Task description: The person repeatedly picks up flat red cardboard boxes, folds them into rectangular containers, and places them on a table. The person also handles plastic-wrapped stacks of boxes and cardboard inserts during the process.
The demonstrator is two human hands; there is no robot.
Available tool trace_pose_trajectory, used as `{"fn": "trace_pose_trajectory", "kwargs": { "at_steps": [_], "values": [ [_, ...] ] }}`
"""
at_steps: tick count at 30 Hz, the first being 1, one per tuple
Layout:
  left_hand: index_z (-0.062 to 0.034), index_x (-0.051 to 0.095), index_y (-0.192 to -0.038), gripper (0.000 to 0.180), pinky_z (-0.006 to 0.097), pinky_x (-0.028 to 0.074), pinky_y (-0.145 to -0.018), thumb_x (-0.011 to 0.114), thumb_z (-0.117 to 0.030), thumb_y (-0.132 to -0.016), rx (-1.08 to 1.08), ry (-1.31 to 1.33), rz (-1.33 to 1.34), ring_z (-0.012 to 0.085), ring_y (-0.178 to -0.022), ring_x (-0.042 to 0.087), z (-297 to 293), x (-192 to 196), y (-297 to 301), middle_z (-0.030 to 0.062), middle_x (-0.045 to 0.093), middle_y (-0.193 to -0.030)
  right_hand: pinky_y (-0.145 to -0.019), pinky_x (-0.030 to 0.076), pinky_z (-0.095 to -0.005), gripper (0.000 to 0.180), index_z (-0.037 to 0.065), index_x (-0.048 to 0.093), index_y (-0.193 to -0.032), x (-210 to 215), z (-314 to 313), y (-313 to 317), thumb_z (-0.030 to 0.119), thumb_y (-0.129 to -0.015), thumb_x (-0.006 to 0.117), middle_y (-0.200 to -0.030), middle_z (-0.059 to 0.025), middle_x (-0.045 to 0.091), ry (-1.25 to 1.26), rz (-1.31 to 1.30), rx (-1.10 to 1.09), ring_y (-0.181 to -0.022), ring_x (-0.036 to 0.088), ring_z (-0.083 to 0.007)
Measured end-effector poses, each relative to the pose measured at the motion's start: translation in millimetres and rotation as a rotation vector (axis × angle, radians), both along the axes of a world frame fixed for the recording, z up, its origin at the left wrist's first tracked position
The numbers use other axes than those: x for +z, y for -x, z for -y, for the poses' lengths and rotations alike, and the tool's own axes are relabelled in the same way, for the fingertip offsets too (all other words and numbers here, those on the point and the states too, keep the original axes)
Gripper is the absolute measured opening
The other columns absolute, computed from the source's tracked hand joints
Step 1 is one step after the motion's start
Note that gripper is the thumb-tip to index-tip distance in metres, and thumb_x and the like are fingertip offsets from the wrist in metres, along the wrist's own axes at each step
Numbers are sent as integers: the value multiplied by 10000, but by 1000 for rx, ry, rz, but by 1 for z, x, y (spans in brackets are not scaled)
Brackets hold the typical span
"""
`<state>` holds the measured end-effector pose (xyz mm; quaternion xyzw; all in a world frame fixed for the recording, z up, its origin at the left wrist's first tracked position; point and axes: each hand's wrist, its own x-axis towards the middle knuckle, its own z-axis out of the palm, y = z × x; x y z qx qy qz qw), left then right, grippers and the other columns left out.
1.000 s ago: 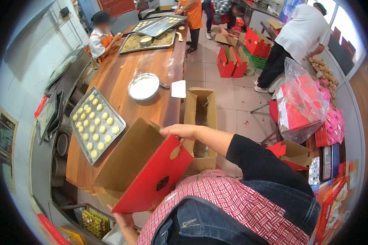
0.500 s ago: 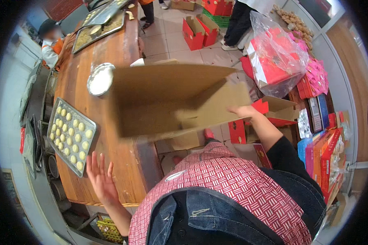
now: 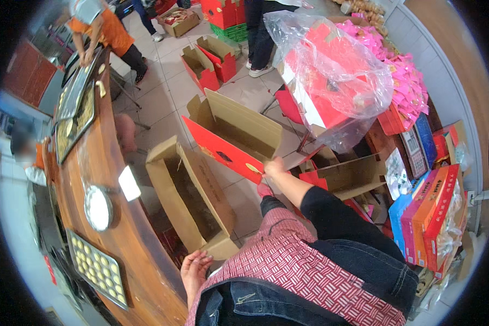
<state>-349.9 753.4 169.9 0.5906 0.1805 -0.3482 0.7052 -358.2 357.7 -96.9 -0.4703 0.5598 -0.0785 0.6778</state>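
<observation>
My right hand (image 3: 274, 167) grips the near corner of an open-topped cardboard box (image 3: 223, 149), red outside and brown inside. It hangs tilted in front of me, over the tiled floor, and looks hollow. Just left of it stands a larger open brown carton (image 3: 206, 185), beside the table. My left hand (image 3: 195, 271) is near that carton's closest end, by the table edge. Its fingers are loosely bent and apart, with nothing in them; whether they touch the carton I cannot tell.
On the wooden table (image 3: 141, 255) lie a tray of pale dough balls (image 3: 98, 266) and a bowl of white powder (image 3: 98, 208). Red boxes (image 3: 217, 57) stand on the floor ahead. A plastic-wrapped red stack (image 3: 331, 70) sits right. Two people are by the table's far part.
My view has swung to the right. The box in my right hand has turned, so its red side shows, and the brown carton is uncovered. My left hand has dropped from its raised, spread pose.
</observation>
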Motion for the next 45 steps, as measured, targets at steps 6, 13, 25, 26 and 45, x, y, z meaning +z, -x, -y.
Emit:
{"fn": "trace_pose_trajectory", "kwargs": {
  "at_steps": [6, 13, 25, 26, 45],
  "values": [
    [11, 527, -1052, 179, 331, 499, -790, 463, -36, -891, -137, -67, 60, 234, -863, 623, 108, -8, -37, 155, 609, -1014, -741, 490, -351, 347, 36, 580, -1093, 20, 87, -81, 204, -791, 600, -882, -157, 658, 332, -10, 40, -778, 633, -252],
    [12, 551, -1004, 152, 295, 498, -763, 487, -41, -877, -289, -152, 50, 204, -833, 623, 187, 0, -65, 141, 614, -991, -625, 476, -352, 107, 58, 597, -679, 122, 232, -10, -5, -681, 510, -685, -129, 601, 1118, 45, 125, -682, 604, -289],
    [9, 562, -999, 165, 275, 477, -765, 464, -24, -870, -470, -239, 111, 161, -836, 600, 241, -1, -83, 91, 615, -966, -931, 361, -419, 343, -77, 507, -1048, 292, 418, 107, 90, -749, 485, -1062, -186, 542, 2088, -979, 220, -984, 495, -347],
    [11, 561, -999, 166, 275, 476, -767, 461, -21, -870, -491, -259, 112, 162, -837, 600, 244, -1, -80, 89, 614, -964, -936, 355, -413, 364, -92, 480, -1070, 304, 421, 100, 85, -752, 476, -1066, -191, 532, 2095, -924, 150, -983, 493, -342],
    [25, 565, -1022, 188, 259, 467, -765, 493, -66, -875, -514, -303, 73, 151, -826, 604, 246, -16, -58, 78, 619, -946, -828, 457, -460, 333, 43, 656, -951, 228, 469, 65, 309, -765, 578, -982, -179, 626, 1152, -1078, 460, -927, 601, -344]
  ]
}}
